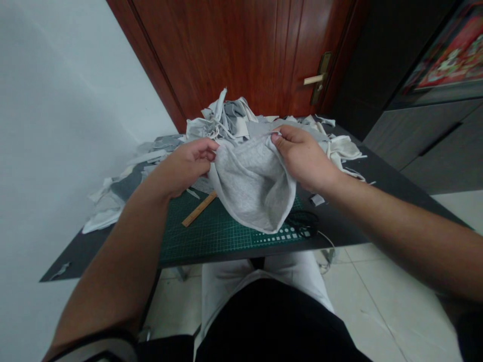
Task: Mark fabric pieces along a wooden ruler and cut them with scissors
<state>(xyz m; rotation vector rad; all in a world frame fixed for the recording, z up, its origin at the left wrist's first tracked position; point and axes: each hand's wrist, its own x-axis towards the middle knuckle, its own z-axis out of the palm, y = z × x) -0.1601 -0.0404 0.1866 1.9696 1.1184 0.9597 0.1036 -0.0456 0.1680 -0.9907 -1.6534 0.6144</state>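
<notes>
A light grey piece of fabric (251, 186) with a stitched edge hangs between my two hands above the cutting mat. My left hand (194, 163) pinches its upper left corner between thumb and fingers. At the upper right corner, my right hand (300, 153) grips the cloth with the thumb on top. The fabric sags in the middle and its lower edge droops to a rounded point. Beneath it lies the green cutting mat (199, 239), partly hidden by the cloth.
On the black table (381, 196), a heap of grey and white fabric scraps (230, 118) lies along the back. A wooden ruler (198, 208) rests on the mat, with black scissors (304, 221) at its right. Behind the table stands a wooden door (234, 55).
</notes>
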